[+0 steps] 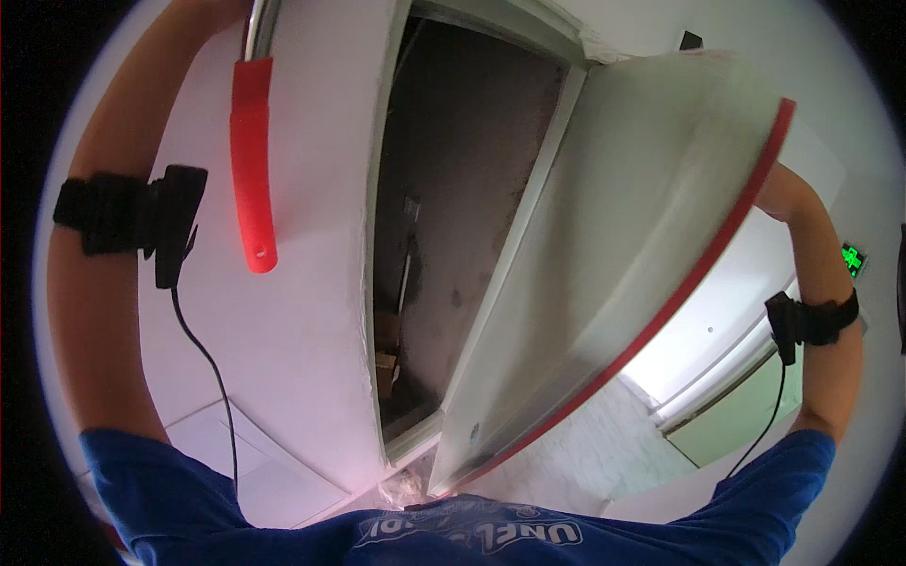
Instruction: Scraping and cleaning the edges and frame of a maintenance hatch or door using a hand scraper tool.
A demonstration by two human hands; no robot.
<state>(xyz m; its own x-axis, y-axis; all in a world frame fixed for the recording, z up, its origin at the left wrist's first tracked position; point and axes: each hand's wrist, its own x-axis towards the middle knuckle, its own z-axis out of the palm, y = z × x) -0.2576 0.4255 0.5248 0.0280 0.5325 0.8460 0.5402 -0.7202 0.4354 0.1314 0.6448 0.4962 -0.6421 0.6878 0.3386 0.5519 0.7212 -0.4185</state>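
Note:
My left hand [225, 8] is at the top left, mostly cut off by the picture's edge. Beside it, the shiny metal shaft [262, 32] of a tool runs down into a long red handle [251, 163] with a hanging hole. The handle's lower end is free, in front of the white wall, and the tool's upper end is out of view. My right hand [773, 187] reaches behind the red edge [679, 301] of a pale door [609, 191]. Its fingers are hidden by the door, which stands swung outward and seems covered in clear film.
A pale frame [379, 212] surrounds a dark doorway, with a cardboard box [386, 371] low inside. Crumpled clear plastic [405, 488] lies by the threshold. A lit green exit sign [853, 260] is at right. Black straps with cabled devices circle my left forearm [92, 304] and right forearm [824, 382].

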